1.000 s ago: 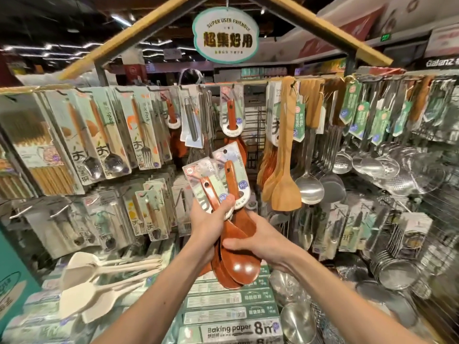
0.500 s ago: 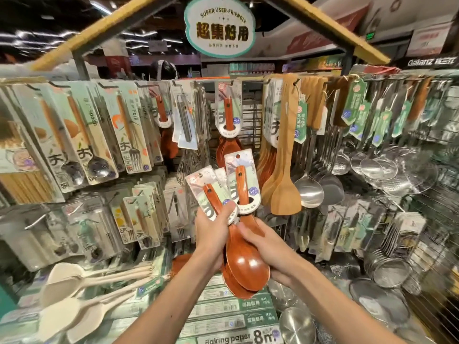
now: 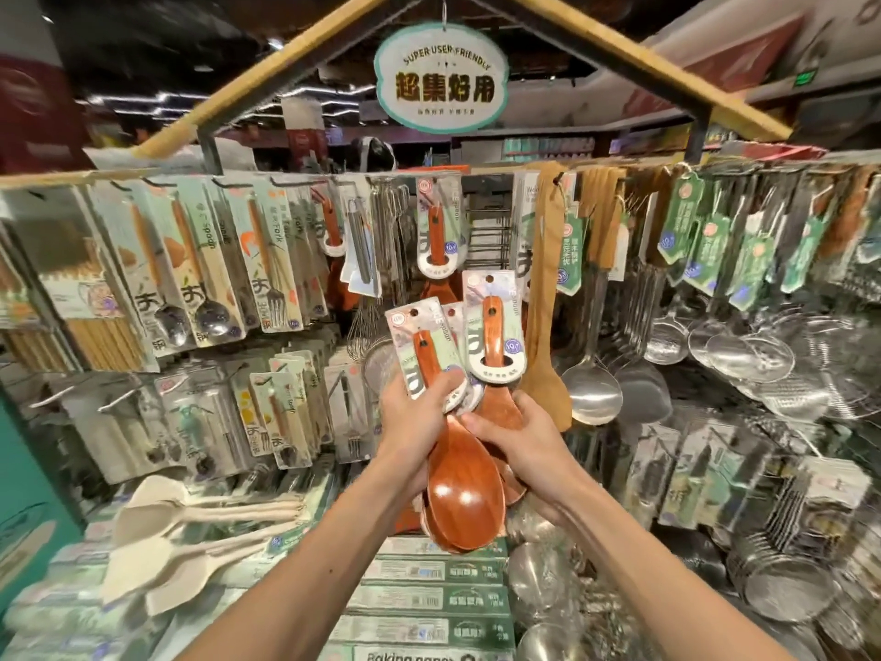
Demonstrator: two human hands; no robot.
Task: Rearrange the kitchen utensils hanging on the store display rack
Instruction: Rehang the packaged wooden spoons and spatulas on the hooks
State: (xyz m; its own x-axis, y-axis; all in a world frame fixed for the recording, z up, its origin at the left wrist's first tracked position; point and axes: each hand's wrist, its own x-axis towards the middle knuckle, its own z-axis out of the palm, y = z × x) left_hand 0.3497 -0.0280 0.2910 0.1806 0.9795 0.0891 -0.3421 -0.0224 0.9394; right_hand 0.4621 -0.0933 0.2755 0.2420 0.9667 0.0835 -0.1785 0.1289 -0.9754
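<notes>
Left hand (image 3: pixel 419 412): grips the fanned carded wooden rice spoons (image 3: pixel 465 489), keeping them sorted.
Right hand (image 3: pixel 515 441): pinches one spoon, likely for rehanging.

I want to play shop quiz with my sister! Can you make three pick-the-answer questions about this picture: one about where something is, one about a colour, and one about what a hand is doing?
1. Where are the cream spatulas?
A) low down on the left
B) hanging at the top right
C) in the person's hands

2. What colour are the wooden spoons being held?
A) silver
B) reddish brown
C) blue

3. What is the left hand doing?
A) hanging empty
B) lying flat on a box
C) gripping the spoons

Answers:
1 A, they lie in a heap at the lower left of the view.
2 B, their big bowls shine reddish brown.
3 C, its thumb and fingers curl round the carded handles, and the right hand holds the spoons too.
</notes>
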